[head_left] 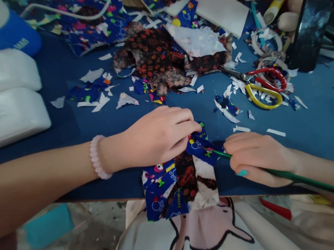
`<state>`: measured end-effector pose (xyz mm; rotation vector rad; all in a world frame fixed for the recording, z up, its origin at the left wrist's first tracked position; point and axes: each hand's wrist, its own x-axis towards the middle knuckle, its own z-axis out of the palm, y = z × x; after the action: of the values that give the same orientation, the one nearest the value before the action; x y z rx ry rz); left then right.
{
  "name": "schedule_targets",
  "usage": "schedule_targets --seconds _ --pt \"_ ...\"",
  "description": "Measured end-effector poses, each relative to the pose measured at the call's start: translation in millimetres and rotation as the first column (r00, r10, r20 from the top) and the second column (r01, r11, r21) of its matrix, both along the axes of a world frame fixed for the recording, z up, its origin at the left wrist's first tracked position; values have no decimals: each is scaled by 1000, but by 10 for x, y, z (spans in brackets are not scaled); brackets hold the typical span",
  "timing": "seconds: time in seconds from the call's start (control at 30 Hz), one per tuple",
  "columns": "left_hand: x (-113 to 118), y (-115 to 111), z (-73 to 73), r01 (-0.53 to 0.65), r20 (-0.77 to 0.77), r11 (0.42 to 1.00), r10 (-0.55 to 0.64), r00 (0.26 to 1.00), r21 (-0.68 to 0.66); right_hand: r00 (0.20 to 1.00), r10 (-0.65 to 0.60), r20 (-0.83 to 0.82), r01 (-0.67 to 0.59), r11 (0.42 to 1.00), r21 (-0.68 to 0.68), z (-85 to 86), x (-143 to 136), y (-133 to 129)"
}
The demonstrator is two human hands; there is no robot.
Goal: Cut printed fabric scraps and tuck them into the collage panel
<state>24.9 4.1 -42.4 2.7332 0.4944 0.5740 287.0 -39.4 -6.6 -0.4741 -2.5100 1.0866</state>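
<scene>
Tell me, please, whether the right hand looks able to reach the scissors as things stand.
Probably yes: only small scraps lie between the right hand and the scissors, though it holds a green stick.

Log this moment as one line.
left hand: touching blue patterned fabric scrap | right hand: holding thin green stick, tip at scrap | red-and-yellow-handled scissors: on blue table

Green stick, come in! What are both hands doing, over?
Left hand on blue scrap. Right hand holding green stick, tip at scrap. Scissors apart, beyond right hand.
</scene>
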Motion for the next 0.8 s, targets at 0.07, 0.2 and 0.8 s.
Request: schedule_targets --seconds 0.07,0.2,0.8 --pt "0 -3 8 -4 -11 1000 4 1000 -7 1000 7 2 -7 999 36 -60 -44 -9" --pt "-8 -8 29 -11 -29 1000 11 1000 -18 999 -36 -23 37 997 64 -147 -85 -28" --pt "-13 -4 29 -3 -71 1000 2 997 -17 998 -61 0 61 993 106 -186 -45 -76"
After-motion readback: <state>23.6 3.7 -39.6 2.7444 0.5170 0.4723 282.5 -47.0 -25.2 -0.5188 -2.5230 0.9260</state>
